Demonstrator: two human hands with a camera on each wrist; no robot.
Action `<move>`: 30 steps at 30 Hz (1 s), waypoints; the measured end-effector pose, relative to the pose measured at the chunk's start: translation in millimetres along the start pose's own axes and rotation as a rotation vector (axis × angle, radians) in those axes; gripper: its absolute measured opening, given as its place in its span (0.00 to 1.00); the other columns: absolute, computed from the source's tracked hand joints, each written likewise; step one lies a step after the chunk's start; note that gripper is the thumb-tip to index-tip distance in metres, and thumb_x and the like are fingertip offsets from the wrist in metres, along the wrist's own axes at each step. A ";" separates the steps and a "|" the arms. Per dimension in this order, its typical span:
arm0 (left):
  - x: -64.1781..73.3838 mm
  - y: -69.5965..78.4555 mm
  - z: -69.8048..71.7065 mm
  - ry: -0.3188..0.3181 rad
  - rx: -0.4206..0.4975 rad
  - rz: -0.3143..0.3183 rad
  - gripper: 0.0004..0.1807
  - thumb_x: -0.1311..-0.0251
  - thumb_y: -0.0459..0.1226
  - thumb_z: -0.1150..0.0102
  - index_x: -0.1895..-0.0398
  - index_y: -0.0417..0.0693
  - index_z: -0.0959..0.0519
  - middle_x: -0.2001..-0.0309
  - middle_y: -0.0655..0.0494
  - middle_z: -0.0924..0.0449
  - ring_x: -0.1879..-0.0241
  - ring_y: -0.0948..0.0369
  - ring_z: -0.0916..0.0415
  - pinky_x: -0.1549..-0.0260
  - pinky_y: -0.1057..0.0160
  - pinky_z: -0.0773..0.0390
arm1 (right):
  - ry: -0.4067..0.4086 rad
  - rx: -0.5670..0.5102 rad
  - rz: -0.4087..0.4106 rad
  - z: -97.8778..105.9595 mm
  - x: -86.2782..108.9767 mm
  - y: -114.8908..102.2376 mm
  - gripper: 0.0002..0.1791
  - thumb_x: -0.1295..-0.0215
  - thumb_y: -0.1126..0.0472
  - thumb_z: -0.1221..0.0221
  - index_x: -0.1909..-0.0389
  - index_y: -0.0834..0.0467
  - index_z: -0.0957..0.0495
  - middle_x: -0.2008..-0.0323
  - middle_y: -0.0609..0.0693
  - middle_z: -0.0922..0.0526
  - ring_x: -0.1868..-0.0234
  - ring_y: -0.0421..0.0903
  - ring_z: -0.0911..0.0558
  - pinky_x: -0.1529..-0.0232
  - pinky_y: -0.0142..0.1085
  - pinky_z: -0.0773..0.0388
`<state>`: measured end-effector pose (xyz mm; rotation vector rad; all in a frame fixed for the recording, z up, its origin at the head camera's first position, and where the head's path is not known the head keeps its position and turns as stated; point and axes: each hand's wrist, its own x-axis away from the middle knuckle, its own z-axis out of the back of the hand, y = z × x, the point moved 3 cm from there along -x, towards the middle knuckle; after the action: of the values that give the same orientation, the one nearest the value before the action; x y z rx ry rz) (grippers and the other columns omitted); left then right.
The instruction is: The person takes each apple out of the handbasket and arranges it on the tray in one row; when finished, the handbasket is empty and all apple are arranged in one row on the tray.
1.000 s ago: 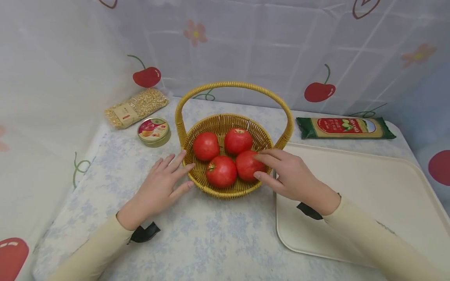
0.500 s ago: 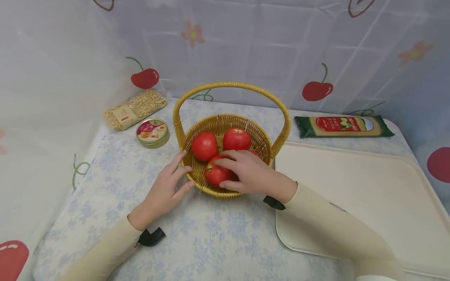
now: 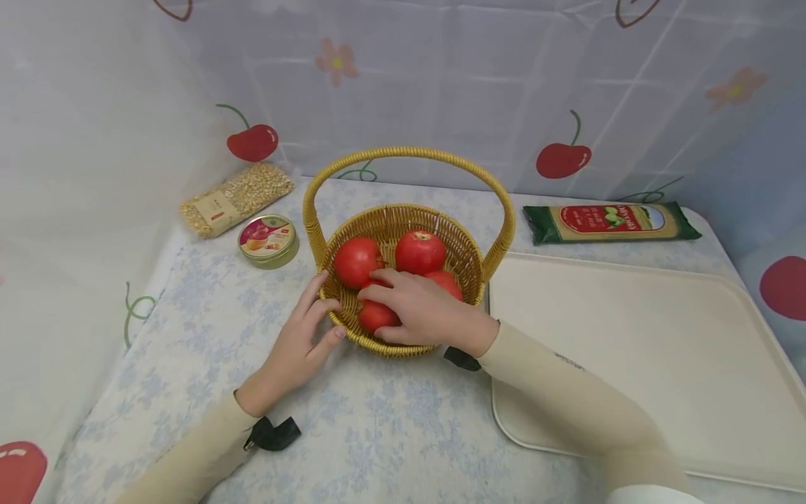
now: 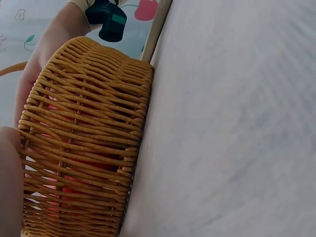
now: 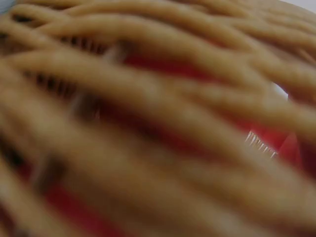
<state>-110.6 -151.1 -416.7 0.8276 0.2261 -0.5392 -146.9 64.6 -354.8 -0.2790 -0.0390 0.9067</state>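
A yellow wicker basket [image 3: 403,352] with a tall arched handle holds several red apples. My right hand [image 3: 420,308] reaches over the rim, its fingers curled round the front apple [image 3: 373,317], which the hand partly covers. Another apple [image 3: 357,262] lies at the left, one apple [image 3: 420,251] at the back, and a third [image 3: 447,283] peeks out behind the right hand. At the basket's left rim, my left hand [image 3: 292,353] rests with fingers extended and touching the edge. The right wrist view is filled by blurred wicker with red behind it.
A large cream tray [image 3: 630,364] lies to the right of the basket. Behind it is a green-ended pasta packet [image 3: 613,222]. A round tin [image 3: 268,241] and a bag of grains [image 3: 236,199] sit at the back left, near the curtain.
My right hand has moved left from the right apple onto the front apple, and its fingers now curl round it. The left hand stays at the rim, having shifted slightly.
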 end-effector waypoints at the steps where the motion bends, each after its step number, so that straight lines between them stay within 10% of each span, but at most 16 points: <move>1: 0.4 -0.5 0.0 0.000 0.003 0.003 0.15 0.29 0.44 0.40 0.48 0.43 0.25 0.21 0.39 0.46 0.23 0.41 0.42 0.34 0.34 0.33 | -0.004 0.001 0.011 -0.2 -1.2 -1.3 0.25 0.36 0.52 0.34 0.38 0.48 0.23 0.36 0.57 0.24 0.43 0.53 0.19 0.47 0.47 0.17; 16: 0.6 -2.5 -2.1 0.040 0.032 -0.038 0.25 0.24 0.56 0.51 0.48 0.43 0.25 0.21 0.37 0.45 0.23 0.39 0.42 0.35 0.31 0.34 | -0.079 -0.047 0.056 -0.8 -10.0 -8.5 0.21 0.36 0.60 0.36 0.41 0.49 0.18 0.31 0.60 0.28 0.31 0.57 0.27 0.32 0.52 0.26; 30: 0.1 -2.6 -1.2 0.012 0.005 -0.019 0.17 0.27 0.49 0.44 0.48 0.45 0.25 0.21 0.39 0.46 0.23 0.41 0.41 0.34 0.34 0.33 | -0.102 0.016 0.017 -3.2 -11.3 -12.4 0.26 0.40 0.57 0.28 0.40 0.47 0.20 0.34 0.56 0.28 0.36 0.57 0.25 0.48 0.48 0.16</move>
<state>-111.9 -151.6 -419.2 0.8345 0.2436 -0.5531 -143.8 47.8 -353.8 -0.2182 -0.1230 0.9375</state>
